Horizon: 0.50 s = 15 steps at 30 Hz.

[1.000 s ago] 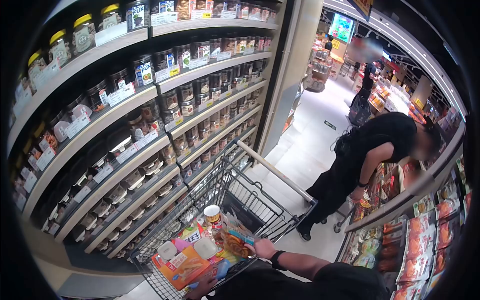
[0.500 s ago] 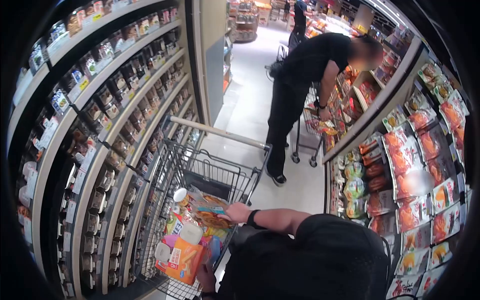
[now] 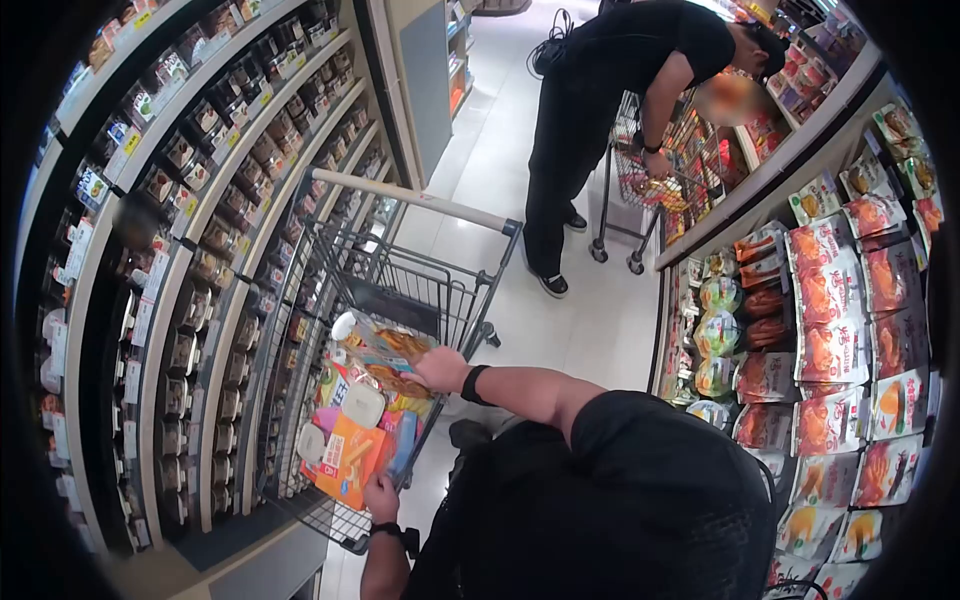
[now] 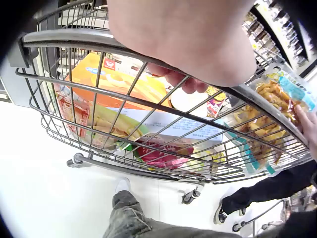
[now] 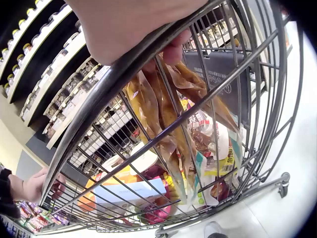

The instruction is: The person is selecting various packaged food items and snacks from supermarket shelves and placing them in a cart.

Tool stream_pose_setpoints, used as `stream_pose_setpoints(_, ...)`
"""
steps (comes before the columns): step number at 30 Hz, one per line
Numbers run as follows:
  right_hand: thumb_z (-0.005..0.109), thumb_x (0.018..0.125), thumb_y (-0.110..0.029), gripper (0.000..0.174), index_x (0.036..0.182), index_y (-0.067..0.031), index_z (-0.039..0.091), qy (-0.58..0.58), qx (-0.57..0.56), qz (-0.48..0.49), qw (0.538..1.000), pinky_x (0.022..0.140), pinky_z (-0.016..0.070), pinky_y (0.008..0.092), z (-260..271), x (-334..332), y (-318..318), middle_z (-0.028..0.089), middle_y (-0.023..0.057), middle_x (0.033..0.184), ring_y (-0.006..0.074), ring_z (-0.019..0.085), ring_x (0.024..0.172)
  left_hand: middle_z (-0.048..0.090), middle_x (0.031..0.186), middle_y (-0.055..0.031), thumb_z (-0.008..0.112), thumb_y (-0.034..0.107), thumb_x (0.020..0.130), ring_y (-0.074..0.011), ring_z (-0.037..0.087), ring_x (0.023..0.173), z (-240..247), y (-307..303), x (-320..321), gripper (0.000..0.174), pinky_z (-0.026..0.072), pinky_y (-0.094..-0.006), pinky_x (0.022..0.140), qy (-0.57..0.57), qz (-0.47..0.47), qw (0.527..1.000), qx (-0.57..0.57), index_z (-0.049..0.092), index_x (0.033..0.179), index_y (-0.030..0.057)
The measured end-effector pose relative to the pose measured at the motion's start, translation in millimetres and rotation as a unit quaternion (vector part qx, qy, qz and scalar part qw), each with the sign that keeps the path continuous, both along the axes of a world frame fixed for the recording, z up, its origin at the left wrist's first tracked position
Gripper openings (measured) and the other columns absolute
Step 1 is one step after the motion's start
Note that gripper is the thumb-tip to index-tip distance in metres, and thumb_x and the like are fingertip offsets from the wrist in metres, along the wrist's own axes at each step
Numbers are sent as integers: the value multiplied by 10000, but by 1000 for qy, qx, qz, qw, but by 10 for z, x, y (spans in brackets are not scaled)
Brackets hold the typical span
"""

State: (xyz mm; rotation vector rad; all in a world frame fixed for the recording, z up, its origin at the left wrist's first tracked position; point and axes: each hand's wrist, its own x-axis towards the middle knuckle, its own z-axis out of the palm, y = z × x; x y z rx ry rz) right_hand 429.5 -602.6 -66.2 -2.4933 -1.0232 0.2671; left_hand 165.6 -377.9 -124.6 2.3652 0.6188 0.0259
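A wire shopping cart (image 3: 400,262) stands beside the person, loaded with groceries. At its near end the left hand (image 3: 381,497) grips the side rim (image 4: 64,37), fingers curled over to the inside. Farther along the same side, the right hand (image 3: 440,370) reaches over the rim and holds a clear bag of brown food pieces (image 4: 267,111) with a teal label, which hangs upright inside the basket. Next to the left hand lies an orange box (image 3: 350,465). White-lidded tubs (image 3: 362,406), a white-topped cup (image 3: 344,326) and a pink packet (image 4: 163,154) are around it.
Shelves of jars and tubs (image 3: 205,225) line the left, close to the cart. A rack of packaged meats (image 3: 830,340) runs along the right. Ahead, another person in black (image 3: 600,110) bends over a second cart (image 3: 650,190) beside the aisle floor (image 3: 490,130).
The head view has swung right and down, so cart and shelves sit farther left. The left hand and wrist show more fully at the rim. The right hand keeps holding the bag.
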Motion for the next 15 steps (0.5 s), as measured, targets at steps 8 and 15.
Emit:
stream_pose_setpoints(8, 407, 916, -462, 554, 634, -41, 630, -19, 47, 5, 999, 590, 479, 410, -12, -121, -31, 616, 136, 654, 310, 618, 648, 532, 618, -230, 481, 187, 828, -395, 550, 593, -16, -31, -141, 266, 408, -457, 549, 13, 10, 997, 81, 510, 674, -27)
stream_pose_setpoints(15, 398, 923, -454, 547, 689, -26, 645, -3, 24, 14, 1000, 627, 493, 400, 6, -329, -271, 630, 136, 719, 309, 627, 694, 531, 593, -228, 496, 188, 820, -388, 548, 564, -43, -298, -352, 265, 409, -446, 532, 1, 28, 996, 85, 509, 678, -35)
